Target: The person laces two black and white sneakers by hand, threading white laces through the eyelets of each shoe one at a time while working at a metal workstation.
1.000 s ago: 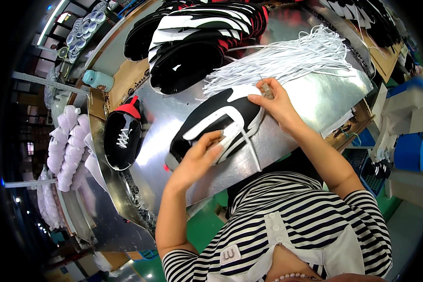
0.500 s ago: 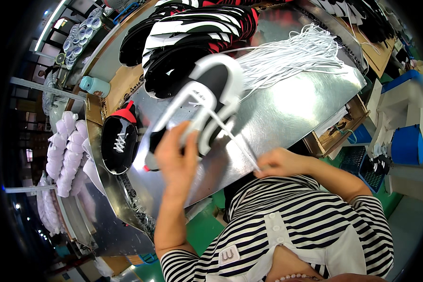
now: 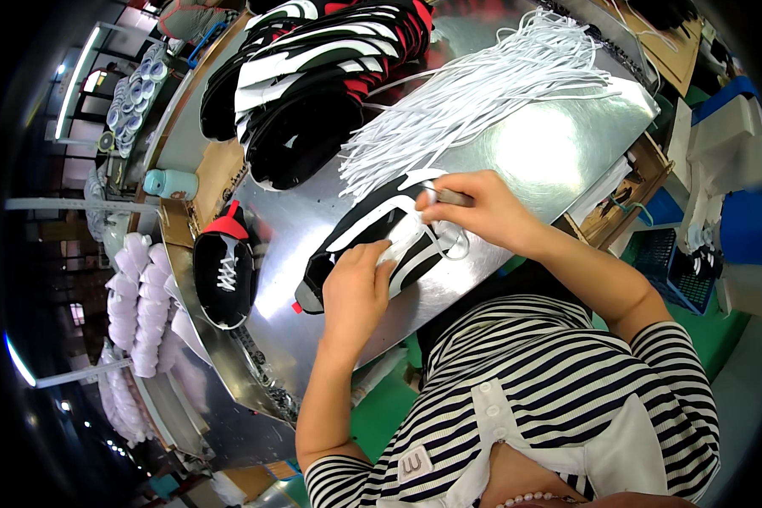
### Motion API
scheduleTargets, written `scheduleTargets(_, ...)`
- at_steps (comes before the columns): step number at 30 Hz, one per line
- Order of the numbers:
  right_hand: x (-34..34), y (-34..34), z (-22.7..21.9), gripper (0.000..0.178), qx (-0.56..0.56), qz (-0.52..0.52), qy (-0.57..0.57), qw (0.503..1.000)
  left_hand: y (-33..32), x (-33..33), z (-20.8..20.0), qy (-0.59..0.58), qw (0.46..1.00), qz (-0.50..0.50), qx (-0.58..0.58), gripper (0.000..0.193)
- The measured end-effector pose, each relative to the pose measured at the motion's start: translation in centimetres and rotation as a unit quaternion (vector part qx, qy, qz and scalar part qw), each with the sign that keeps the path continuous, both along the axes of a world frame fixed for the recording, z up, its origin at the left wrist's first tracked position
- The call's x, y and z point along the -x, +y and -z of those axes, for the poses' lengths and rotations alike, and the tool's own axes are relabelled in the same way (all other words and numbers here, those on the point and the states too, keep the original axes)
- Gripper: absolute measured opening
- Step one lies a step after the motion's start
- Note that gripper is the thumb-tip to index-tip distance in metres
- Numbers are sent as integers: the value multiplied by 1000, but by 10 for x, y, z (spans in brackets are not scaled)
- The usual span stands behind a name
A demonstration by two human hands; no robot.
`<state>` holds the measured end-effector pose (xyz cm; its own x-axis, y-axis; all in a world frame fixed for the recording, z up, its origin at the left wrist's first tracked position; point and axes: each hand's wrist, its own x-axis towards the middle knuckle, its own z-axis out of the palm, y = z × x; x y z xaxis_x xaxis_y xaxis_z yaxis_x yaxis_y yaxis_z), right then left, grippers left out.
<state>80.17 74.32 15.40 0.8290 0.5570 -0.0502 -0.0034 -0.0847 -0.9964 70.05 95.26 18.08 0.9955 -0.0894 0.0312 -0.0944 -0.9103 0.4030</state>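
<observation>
A black, white and grey shoe upper (image 3: 356, 222) lies flat on the metal tabletop in front of me. My left hand (image 3: 357, 284) grips its near left side, thumb and fingers closed on the edge by the opening. Over the upper's far right end, my right hand (image 3: 487, 210) is closed round a small tool (image 3: 450, 197) with a brownish cylindrical handle; its tip is hidden. A white shoelace (image 3: 457, 247) loops out beneath that hand beside the upper. Whether the fingers also pinch the lace I cannot tell.
A bundle of white laces (image 3: 474, 93) spreads beyond the upper. Stacked black, white and red uppers (image 3: 309, 135) stand at the far left. Nearer left sit one laced upper (image 3: 225, 275) and a light-blue bottle (image 3: 171, 184). An open wooden drawer (image 3: 639, 190) is at the right.
The upper, raised and blurred before, now rests on the table. My right hand has moved from the near table edge up to it. The lace, earlier stretched taut towards me, hangs in a loop.
</observation>
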Motion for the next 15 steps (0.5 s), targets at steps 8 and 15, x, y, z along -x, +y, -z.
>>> scheduleTargets(8, -32, 36, 17, 16, -127, 20, -2, 992, -24, -29, -14, 78, 996, 11, -29, 28)
scheduleTargets(15, -40, 40, 23, 29, -112, 112, -57, 986, -27, -38, 23, 4, 999, -22, -35, 25)
